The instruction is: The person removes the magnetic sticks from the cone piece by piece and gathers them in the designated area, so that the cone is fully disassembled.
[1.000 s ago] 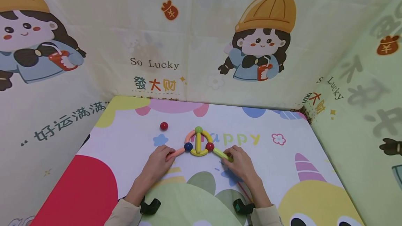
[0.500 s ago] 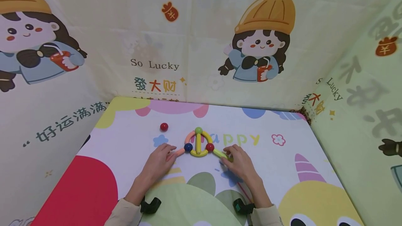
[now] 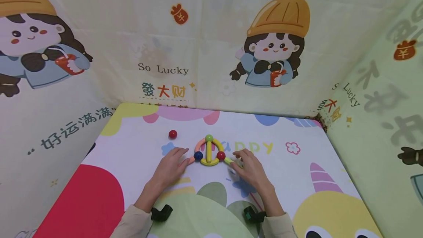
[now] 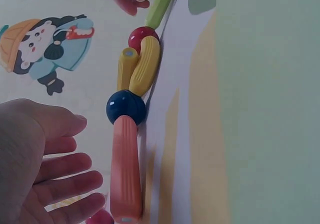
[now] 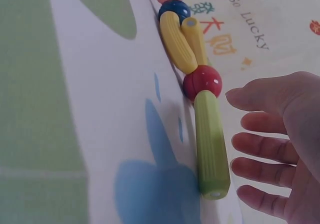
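A toy figure of magnetic rods and balls lies on the table. Curved pink [image 3: 199,145] and yellow [image 3: 218,143] rods arch up to a light green ball [image 3: 209,138], from which a straight yellow rod [image 3: 209,151] runs down. A curved yellow rod [image 3: 209,163] forms the bottom, between a blue ball [image 3: 198,156] and a red ball [image 3: 221,155]. Beside the outer straight pink rod [image 4: 125,169] is my left hand [image 3: 169,166], fingers loosely spread and apart from it. My right hand [image 3: 252,168] hovers likewise by the light green rod [image 5: 212,144], holding nothing.
A loose red ball [image 3: 173,134] lies behind my left hand. The table [image 3: 138,157] has a printed cartoon cover, and patterned cloth [image 3: 211,39] hangs behind and at both sides.
Both hands have loosened from the outer pink and green rods, and their fingers have spread and shifted slightly inward. The toy figure stays in the same arrangement.
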